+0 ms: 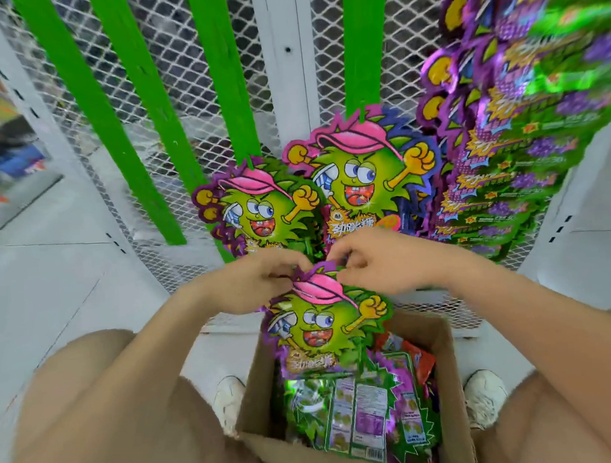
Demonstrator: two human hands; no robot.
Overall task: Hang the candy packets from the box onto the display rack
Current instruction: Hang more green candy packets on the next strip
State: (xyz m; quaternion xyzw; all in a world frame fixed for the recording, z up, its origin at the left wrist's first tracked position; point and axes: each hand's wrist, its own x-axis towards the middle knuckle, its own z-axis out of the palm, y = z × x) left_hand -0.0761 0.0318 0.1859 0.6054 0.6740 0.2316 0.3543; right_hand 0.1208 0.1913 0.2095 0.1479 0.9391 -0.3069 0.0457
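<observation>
I am pinching the top edge of one candy packet (322, 325) with my left hand (260, 282) and my right hand (383, 261), fingers curled tight on it. It hangs over the open box (450, 366), just below the two packets (361, 175) that hang on the green strips (218, 73). The top is thin and spiky, so I think it could rip if I tug too hard. It could also miss its spot on the strip and fall back in the box. My fingers hide the very top, so I cannot tell how it lines up. I might bump the hung ones off too. The packet is shiny, crinkly foil, cut like a spiky monster with a pink cap. The box is dull brown cardboard with bent flaps. Behind the strips is white wire mesh (179, 40) with small diamond holes.
</observation>
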